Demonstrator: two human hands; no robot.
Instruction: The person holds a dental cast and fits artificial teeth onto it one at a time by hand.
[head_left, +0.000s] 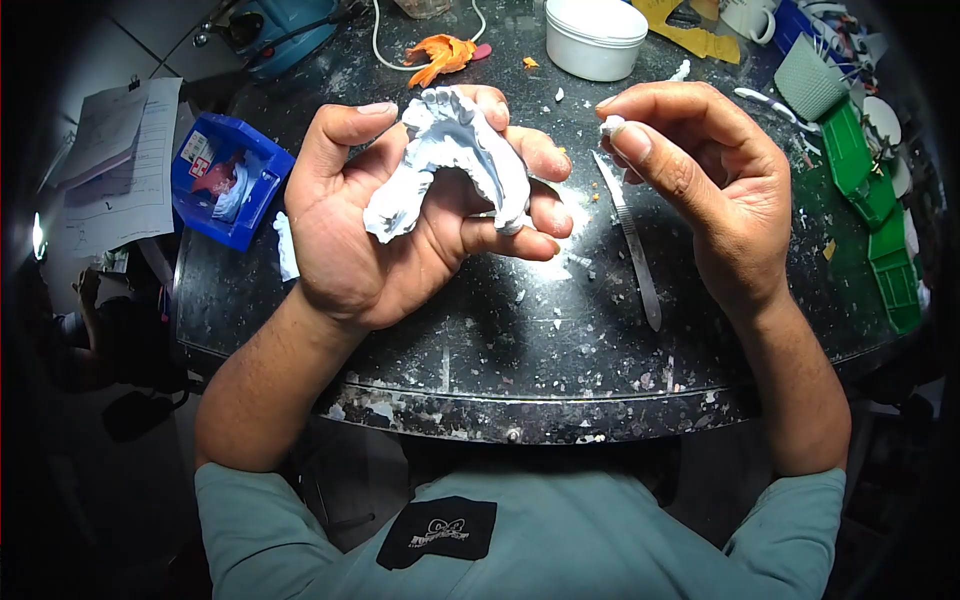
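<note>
1. White arch-shaped piece (440, 140): above the table (450, 350), left of centre, bumpy curve far, open side toward you. Ragged edges look fragile; I'd treat the two near ends as the weak spots.
2. Left hand (345, 240): palm up, cradling the piece, fingers half-curled behind it and out past its right side. Thumb looks clear of it. Support is decent; if you need to press anywhere, bring the thumb onto the left leg first and back the spot with a finger.
3. Right hand (720, 170): thumb and index pinching a small white bit (612, 125), well apart from the arch. Light pinch is enough; squeezing may crumble it. Turn it in the fingertips so you can see every face.
4. Work over the bright patch, and tilt the arch so the light rakes the inside. Your own fingers can shadow it.
5. Scalpel-like tool (632, 240) lies just beside and under your right hand's reach, one end pointing far. Don't sweep that wrist down without looking.
6. White crumbs (580, 262) litter the table between your hands. If you set the arch down, brush a spot first so nothing sticks or rocks it.
</note>
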